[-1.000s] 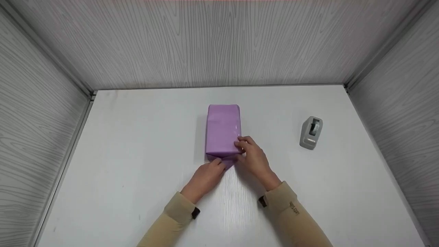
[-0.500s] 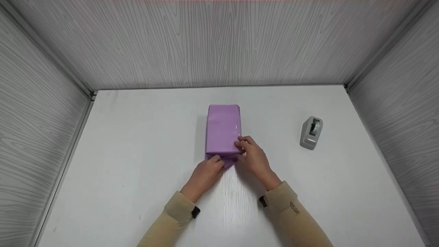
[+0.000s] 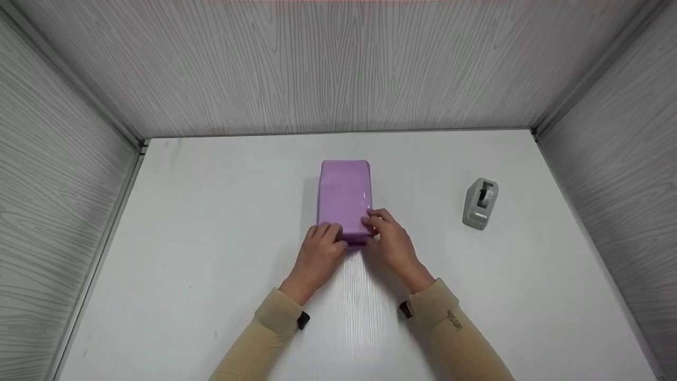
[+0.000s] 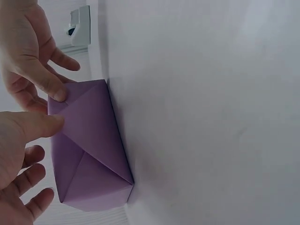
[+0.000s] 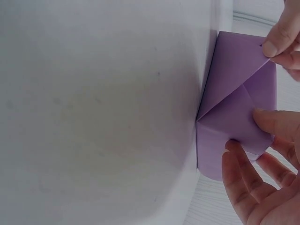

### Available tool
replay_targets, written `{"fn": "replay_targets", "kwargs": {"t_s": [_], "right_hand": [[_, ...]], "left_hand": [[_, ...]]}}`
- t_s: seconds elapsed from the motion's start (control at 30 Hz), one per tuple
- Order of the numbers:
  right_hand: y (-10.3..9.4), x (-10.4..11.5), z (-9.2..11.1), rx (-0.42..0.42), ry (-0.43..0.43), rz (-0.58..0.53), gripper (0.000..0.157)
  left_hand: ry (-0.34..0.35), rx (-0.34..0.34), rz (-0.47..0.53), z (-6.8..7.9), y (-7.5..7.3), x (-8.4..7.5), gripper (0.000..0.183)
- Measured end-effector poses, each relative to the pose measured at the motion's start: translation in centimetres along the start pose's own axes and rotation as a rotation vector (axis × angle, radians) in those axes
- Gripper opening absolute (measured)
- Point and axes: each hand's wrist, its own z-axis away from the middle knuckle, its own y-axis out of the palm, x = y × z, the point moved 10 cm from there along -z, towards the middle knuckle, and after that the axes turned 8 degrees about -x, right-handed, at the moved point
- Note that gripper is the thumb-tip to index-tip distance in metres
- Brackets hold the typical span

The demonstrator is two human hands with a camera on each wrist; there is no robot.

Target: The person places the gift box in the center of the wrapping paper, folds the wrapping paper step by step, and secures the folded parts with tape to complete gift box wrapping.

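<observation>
A box wrapped in glossy purple paper [image 3: 344, 193] lies lengthwise on the white table. Its near end carries a pointed paper flap [image 4: 91, 119], folded up over that end face with slanting creases. My left hand [image 3: 320, 255] pinches the flap's tip at the top edge, thumb on the paper and fingers over the box top. At the near right corner, my right hand [image 3: 394, 246] grips the box. Its thumb [image 5: 269, 119] presses the end face while other fingers lie along the side and top. The fingers partly hide the upper near edge.
To the right on the table [image 3: 158, 264] stands a grey tape dispenser [image 3: 480, 203] with a roll in it. Grey wood-grain panels [image 3: 338, 69] rise at the back and both sides.
My left hand has moved up from below the near end to the box's top edge, bringing the flap up against the end face. The right hand stays at its corner.
</observation>
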Motion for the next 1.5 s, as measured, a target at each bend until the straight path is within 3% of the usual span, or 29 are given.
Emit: {"fn": "replay_targets", "kwargs": {"t_s": [0.37, 0.67, 0.83, 1.1, 1.3, 1.5], "right_hand": [[-0.2, 0.4, 0.2, -0.012, -0.032, 0.002, 0.035], [0.0, 0.4, 0.3, 0.006, -0.048, 0.021, 0.04], [0.5, 0.5, 0.3, 0.033, -0.055, 0.062, 0.048], [0.9, 1.2, -0.1, -0.014, -0.108, 0.177, 0.05], [1.1, 1.6, -0.4, -0.049, -0.148, 0.237, 0.049], [1.2, 1.8, -0.3, -0.047, -0.16, 0.266, 0.042]], "left_hand": [[0.013, -0.031, 0.026, -1.1, 0.1, 0.6, 0.004], [0.001, -0.032, -0.028, -1.3, 0.2, 0.7, 0.005], [0.001, -0.04, -0.049, -1.4, 0.1, 0.6, 0.004], [-0.01, -0.066, -0.039, -1.5, 0.0, 0.4, 0.006], [-0.036, -0.067, 0.018, -1.4, -0.2, 0.7, 0.01], [-0.127, 0.015, 0.149, -1.0, 0.1, 2.2, 0.031]]}}
